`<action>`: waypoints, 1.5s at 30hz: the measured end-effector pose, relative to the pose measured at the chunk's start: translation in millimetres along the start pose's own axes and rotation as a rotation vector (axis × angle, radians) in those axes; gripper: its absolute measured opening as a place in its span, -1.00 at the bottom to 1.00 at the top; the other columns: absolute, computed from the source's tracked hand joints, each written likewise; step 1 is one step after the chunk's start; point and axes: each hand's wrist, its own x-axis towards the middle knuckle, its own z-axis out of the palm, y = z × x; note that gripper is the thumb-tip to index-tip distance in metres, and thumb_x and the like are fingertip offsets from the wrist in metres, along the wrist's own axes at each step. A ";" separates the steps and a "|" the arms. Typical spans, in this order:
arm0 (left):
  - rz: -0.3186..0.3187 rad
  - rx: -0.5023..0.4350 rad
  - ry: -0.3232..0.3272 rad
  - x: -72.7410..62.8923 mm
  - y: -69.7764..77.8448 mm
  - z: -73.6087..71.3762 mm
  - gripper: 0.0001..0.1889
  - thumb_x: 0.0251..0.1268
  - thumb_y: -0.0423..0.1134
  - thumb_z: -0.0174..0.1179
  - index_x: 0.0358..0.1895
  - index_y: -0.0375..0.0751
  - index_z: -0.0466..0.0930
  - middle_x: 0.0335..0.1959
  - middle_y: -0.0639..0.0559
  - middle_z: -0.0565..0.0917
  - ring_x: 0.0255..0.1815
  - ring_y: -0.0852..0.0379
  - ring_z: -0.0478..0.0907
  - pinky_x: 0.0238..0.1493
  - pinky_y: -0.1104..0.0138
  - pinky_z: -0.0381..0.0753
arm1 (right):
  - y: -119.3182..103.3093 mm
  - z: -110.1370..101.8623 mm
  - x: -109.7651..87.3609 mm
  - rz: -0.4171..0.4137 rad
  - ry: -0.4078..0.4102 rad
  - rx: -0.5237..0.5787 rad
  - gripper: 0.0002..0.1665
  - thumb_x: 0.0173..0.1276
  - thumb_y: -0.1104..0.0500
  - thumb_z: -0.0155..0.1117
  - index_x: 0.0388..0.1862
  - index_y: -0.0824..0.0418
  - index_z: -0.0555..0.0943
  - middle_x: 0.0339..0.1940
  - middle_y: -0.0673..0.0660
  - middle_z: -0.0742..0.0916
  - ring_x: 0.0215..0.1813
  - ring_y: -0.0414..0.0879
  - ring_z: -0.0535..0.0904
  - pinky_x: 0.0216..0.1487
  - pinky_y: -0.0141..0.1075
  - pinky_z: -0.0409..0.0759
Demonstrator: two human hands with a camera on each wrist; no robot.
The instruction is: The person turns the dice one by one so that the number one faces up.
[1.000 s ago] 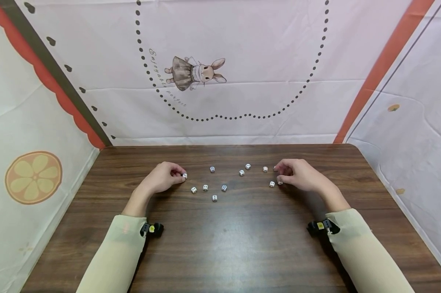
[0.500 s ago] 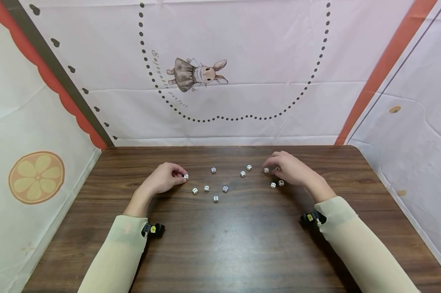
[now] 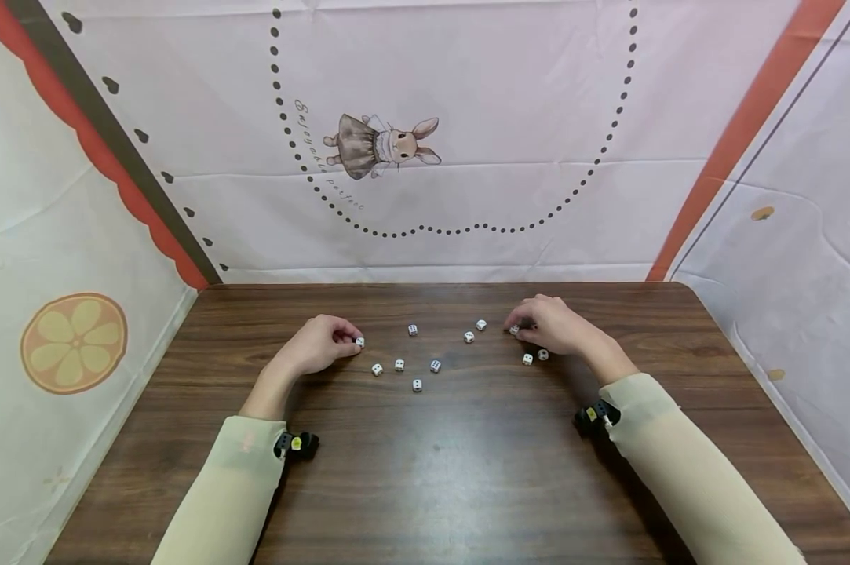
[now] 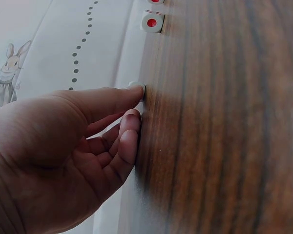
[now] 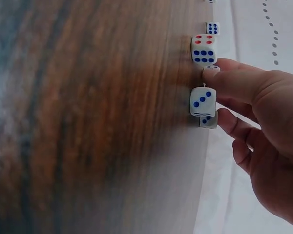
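Observation:
At the left of the dice group, my left hand point(image 3: 320, 343) pinches a white die point(image 3: 359, 342) between thumb and fingers, down at the tabletop. In the left wrist view the thumb covers most of that die, and the other fingers curl loosely below. My right hand point(image 3: 553, 323) has thumb and index finger around another white die point(image 3: 514, 329) towards the back right. Only part of this pinched die point(image 5: 212, 68) shows in the right wrist view. Close to that hand lie two more dice, one with blue and red pips point(image 5: 203, 50) and one showing three blue pips point(image 5: 202, 101).
Several loose dice lie between the hands on the brown wooden table point(image 3: 425, 471), among them a die at the back point(image 3: 413, 330) and a nearer die point(image 3: 417, 385). Printed white cloth point(image 3: 509, 141) hangs behind the table and along both sides.
My right hand has moved left and back, off a die at the right that stays on the table, and now pinches a different die. The left hand keeps its pinch in place.

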 end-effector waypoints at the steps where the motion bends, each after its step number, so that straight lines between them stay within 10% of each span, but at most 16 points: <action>1: 0.000 0.000 0.000 -0.3 0.3 -0.1 -0.90 0.47 -0.29 0.38 -0.08 -0.22 0.80 -0.30 0.04 0.71 -0.27 0.12 0.57 -0.17 0.21 0.55 | 1.0 0.6 0.5 0.003 0.003 0.005 -0.78 0.42 0.29 0.46 -0.01 0.07 0.81 -0.02 0.02 0.80 0.05 0.08 0.60 0.18 0.27 0.35; 13: -0.010 -0.007 -0.007 -1.3 -0.2 2.2 -0.89 0.47 -0.26 0.38 -0.07 -0.19 0.79 -0.28 0.07 0.71 -0.25 0.10 0.57 -0.15 0.20 0.56 | 7.1 5.2 8.4 0.114 0.033 0.172 -0.88 0.46 0.25 0.44 -0.07 0.12 0.75 -0.26 -0.07 0.76 -0.16 -0.13 0.65 0.00 -0.07 0.58; 45: -0.005 0.005 0.002 0.5 0.9 0.6 -0.89 0.45 -0.26 0.39 -0.09 -0.20 0.80 -0.31 0.07 0.70 -0.27 0.11 0.56 -0.17 0.19 0.55 | 16.4 8.8 15.5 0.149 0.038 0.241 -0.74 0.38 0.22 0.53 0.00 0.24 0.75 -0.29 0.01 0.72 -0.21 -0.10 0.60 -0.10 -0.16 0.54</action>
